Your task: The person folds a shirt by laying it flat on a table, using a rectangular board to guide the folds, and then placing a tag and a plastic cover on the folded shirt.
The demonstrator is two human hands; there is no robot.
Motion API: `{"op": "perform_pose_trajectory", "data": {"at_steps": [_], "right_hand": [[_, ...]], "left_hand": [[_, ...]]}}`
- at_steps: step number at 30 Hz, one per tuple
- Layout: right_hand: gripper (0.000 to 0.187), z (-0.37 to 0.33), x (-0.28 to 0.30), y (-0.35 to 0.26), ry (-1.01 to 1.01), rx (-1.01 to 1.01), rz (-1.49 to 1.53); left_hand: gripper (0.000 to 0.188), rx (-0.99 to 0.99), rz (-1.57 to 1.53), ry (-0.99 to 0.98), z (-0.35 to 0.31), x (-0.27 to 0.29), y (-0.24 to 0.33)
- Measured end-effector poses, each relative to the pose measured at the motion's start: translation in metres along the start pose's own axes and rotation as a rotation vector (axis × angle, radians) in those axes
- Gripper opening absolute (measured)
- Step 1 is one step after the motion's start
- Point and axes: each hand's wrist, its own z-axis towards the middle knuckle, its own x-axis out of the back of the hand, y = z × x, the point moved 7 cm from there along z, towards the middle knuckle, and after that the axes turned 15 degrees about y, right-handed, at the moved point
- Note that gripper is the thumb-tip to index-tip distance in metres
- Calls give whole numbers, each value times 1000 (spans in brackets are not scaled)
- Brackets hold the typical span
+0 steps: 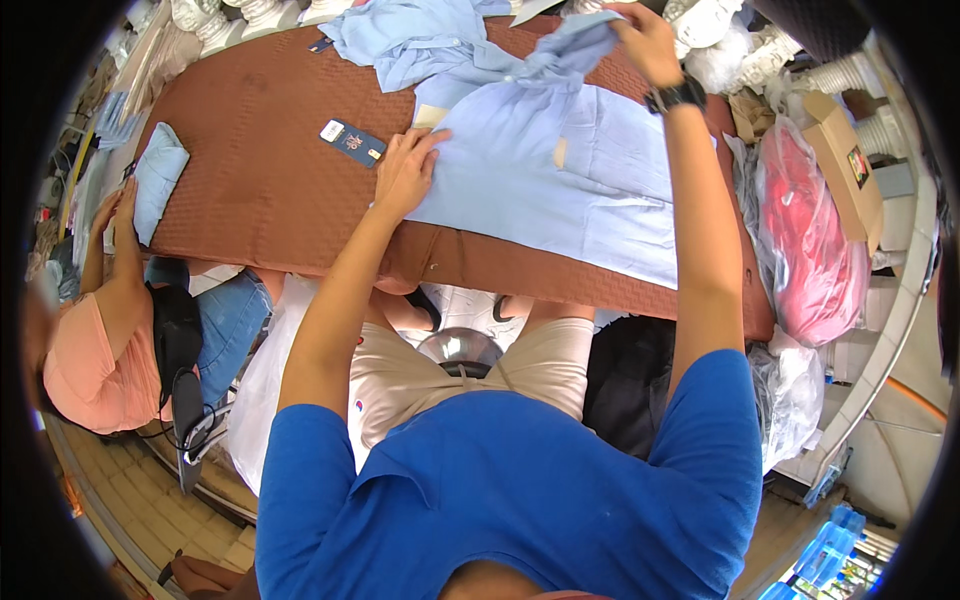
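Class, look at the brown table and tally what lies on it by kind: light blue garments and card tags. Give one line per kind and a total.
Light blue garments: 3, namely the shirt under both hands, a crumpled shirt at the far edge, and a folded piece at the left end.
Dark blue card tags: 1, the tag by the left hand.
Total: 4
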Motion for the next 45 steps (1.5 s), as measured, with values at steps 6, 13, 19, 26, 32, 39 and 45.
{"op": "perform_pose_trajectory", "data": {"at_steps": [6,13,19,26,32,39,45], "right_hand": [[29,-118,115,-10,13,-322,200],[33,-259,163,61,60,-605,353],[37,-300,144,52,-52,-499,27],[24,-213,44,-62,21,241,-63],[25,-211,-88,-6,-355,140,-238],[53,-126,-122,3,-282,128,-333],[77,-64,-174,46,-197,98,-364]], "left_hand": [[45,198,-243,30,2,-9,-15],[37,134,-115,-73,3,-14,-12],[36,97,-74,-130,-1,-18,-21],[28,-17,-38,-367,15,-19,-31],[46,-62,412,-246,35,-38,22],[59,-125,257,-149,29,-65,17],[59,-95,204,-101,36,-70,23]]}}
